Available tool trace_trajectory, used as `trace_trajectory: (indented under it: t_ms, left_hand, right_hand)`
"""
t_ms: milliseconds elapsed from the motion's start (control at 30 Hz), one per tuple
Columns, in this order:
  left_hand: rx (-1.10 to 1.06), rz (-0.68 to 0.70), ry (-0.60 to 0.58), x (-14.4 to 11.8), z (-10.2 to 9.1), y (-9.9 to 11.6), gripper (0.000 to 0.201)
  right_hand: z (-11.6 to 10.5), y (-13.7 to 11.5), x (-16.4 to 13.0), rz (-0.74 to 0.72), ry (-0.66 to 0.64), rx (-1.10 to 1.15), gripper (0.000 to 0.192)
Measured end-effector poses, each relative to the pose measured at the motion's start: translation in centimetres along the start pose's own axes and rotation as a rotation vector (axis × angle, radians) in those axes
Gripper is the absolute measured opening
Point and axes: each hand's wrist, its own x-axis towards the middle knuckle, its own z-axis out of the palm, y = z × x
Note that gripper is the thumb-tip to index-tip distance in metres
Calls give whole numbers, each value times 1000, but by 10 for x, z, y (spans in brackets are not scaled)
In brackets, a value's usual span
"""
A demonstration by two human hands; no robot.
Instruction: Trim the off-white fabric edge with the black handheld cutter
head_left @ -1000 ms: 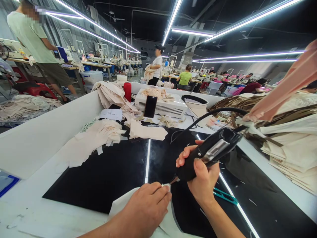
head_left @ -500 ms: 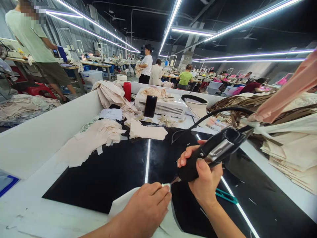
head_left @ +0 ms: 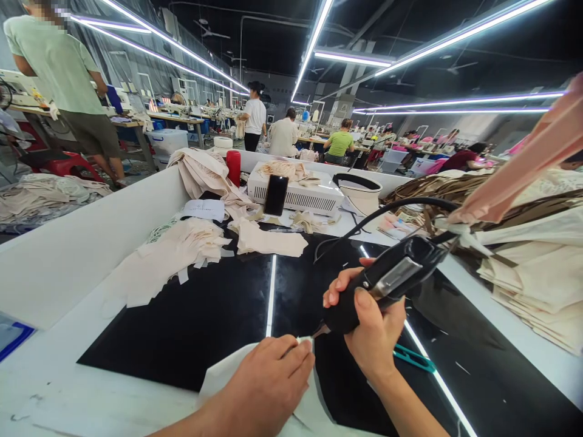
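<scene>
My right hand (head_left: 371, 328) is wrapped round a black corded hand tool (head_left: 387, 282) with a silver plate on its side. The tool slants down to the left, and its narrow metal tip meets the edge of a white fabric piece (head_left: 230, 367). My left hand (head_left: 273, 379) pinches that fabric near the tip, fingers bent together over its edge. Part of the cloth is hidden beneath this hand. Under both hands lies a glossy black sheet (head_left: 195, 328). A teal plastic-handled tool (head_left: 414, 358) rests on it, just behind my right wrist.
Pale fabric pieces (head_left: 175, 252) lie at the left, another piece (head_left: 272, 240) beside them. Behind are a phone (head_left: 276, 195), a white vented box (head_left: 305, 197) and a red thread cone (head_left: 233, 168). A pink cloth strip (head_left: 514, 164) holds the tool's cord end. Stacked fabric (head_left: 537, 285) is at right.
My right hand and the tool have shifted slightly left. My left hand keeps its place on the fabric. In the background, people have turned and shifted a little.
</scene>
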Motion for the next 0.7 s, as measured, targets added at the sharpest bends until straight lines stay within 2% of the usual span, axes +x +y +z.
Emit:
trace_trajectory:
  t_ms: [200, 367, 700]
  left_hand:
    - [-9, -3, 19, 1, -4, -3, 38]
    - [-26, -13, 50, 4, -7, -3, 38]
    - [-42, -6, 50, 1, -2, -4, 42]
  right_hand:
    - [4, 2, 1, -40, -4, 40, 50]
    - [4, 4, -2, -2, -3, 6, 50]
    - [12, 1, 0, -42, -36, 112, 50]
